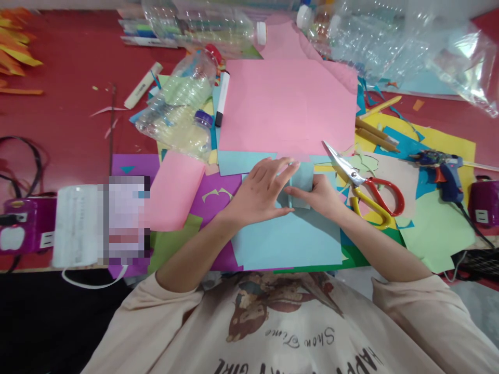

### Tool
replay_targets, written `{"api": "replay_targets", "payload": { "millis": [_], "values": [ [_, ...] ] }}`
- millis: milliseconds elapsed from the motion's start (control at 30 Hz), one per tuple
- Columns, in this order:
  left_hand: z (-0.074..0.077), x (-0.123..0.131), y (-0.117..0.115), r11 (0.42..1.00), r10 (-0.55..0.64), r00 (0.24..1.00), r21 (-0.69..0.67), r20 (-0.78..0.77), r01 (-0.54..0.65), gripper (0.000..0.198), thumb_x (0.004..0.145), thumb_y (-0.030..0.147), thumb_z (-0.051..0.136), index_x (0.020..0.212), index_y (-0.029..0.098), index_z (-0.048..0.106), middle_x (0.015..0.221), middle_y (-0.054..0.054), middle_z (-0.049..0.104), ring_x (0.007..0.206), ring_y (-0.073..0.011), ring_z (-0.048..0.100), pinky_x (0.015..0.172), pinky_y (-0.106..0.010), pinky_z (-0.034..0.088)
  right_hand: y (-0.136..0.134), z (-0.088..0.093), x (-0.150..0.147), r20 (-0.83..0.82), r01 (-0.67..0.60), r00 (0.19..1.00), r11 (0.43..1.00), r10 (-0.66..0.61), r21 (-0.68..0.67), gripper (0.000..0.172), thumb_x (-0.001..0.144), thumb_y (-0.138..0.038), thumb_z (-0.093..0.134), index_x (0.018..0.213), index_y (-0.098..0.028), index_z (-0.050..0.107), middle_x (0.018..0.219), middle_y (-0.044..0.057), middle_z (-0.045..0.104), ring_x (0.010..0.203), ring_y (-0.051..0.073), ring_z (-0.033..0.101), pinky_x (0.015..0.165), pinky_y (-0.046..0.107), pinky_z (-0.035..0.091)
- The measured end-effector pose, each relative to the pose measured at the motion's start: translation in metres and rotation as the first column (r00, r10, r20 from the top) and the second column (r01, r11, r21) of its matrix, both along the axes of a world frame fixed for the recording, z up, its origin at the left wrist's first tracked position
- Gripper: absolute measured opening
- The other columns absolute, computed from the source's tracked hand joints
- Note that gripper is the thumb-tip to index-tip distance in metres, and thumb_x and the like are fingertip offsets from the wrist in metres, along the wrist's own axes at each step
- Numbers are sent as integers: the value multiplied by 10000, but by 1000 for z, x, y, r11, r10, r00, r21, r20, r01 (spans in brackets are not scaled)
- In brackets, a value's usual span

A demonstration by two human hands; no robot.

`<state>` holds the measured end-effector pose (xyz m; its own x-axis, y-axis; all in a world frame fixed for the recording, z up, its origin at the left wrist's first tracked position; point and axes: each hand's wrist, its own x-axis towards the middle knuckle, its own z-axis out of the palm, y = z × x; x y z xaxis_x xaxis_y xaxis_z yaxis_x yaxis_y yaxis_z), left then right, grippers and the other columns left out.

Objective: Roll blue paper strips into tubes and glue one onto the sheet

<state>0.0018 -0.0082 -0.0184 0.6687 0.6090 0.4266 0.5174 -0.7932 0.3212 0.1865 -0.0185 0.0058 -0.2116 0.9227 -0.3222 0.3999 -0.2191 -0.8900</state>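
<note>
A small folded piece of light blue paper [301, 179] is between my two hands, above a larger light blue sheet [288, 244]. My left hand [263, 189] holds its left side, index finger at the top and thumb at the bottom edge. From the right, my right hand [324, 196] grips the piece with its thumb across the front; the other fingers are mostly hidden behind it. Close by on the right lie open scissors [354, 176] with one red and one yellow handle. A large pink sheet [288, 106] lies just beyond my hands.
Clear plastic bottles [183, 98] and a black-and-white marker [222, 98] lie beyond on the left. A blue glue gun [448, 176] rests at right. On the left are a pink paper piece [177, 189] and a phone [127, 221] with a white cable. Coloured scraps cover the red table [74, 119].
</note>
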Motion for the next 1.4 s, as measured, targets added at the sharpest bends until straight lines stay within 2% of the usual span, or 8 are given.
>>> {"api": "replay_targets", "payload": {
  "millis": [200,367,533,667,767,933,1100,1400],
  "values": [
    [0,1,-3,999,-13,998,-28,67,15,970,828,597,551,1509,211,-21,1411,-196,435,1338,-319,410,1098,-515,319,0,1,3,-132,-53,990,998,49,-28,444,742,-450,644,505,-210,356,486,-73,285,470,58,248,446,256,203],
    [1,0,-4,992,-49,988,-111,145,66,1016,796,612,585,1512,214,-15,1455,-203,381,1360,-332,367,1090,-516,326,1,0,5,-281,-124,956,986,89,-108,282,795,-400,609,632,-170,598,574,-25,522,528,84,432,514,248,345],
    [1,0,-3,979,-50,990,-189,132,74,1053,766,669,573,1507,260,-53,1498,-197,317,1392,-329,324,1064,-514,370,2,0,5,-403,-156,911,977,87,-142,242,811,-361,579,714,-160,672,681,16,660,635,109,563,619,242,448],
    [-1,-1,-3,978,-33,987,-197,157,64,1062,760,665,586,1511,255,-44,1474,-189,356,1369,-324,356,1057,-496,392,2,-2,5,-433,-183,896,969,96,-165,235,830,-342,548,779,-156,683,693,11,666,620,105,568,600,236,453],
    [-2,-2,-3,983,-22,984,-175,178,53,1031,783,610,605,1514,237,-19,1444,-189,395,1336,-325,401,1040,-494,409,1,-4,5,-397,-176,910,978,119,-111,264,835,-370,550,756,-151,674,667,5,630,600,100,541,574,233,427],
    [-2,-3,-1,994,-5,982,-108,191,27,1012,793,587,610,1514,223,0,1434,-191,405,1328,-324,409,1043,-495,407,2,-2,4,-205,-82,976,996,76,-22,387,843,-442,542,573,-165,556,431,-75,324,423,55,309,432,232,247],
    [-2,-4,1,991,-20,983,-123,183,43,1023,782,605,609,1512,259,-18,1442,-178,403,1320,-314,419,1035,-507,418,2,-2,4,-212,-52,976,998,43,-35,495,842,-530,517,493,-195,411,396,-54,408,396,61,387,430,234,267],
    [1,-4,0,992,-30,989,-118,143,47,976,810,553,611,1510,246,5,1429,-177,421,1326,-304,415,1056,-506,389,-1,-6,3,-169,-49,984,999,48,0,461,817,-510,546,509,-196,408,420,-59,391,408,57,356,431,238,247]
  ]
}}
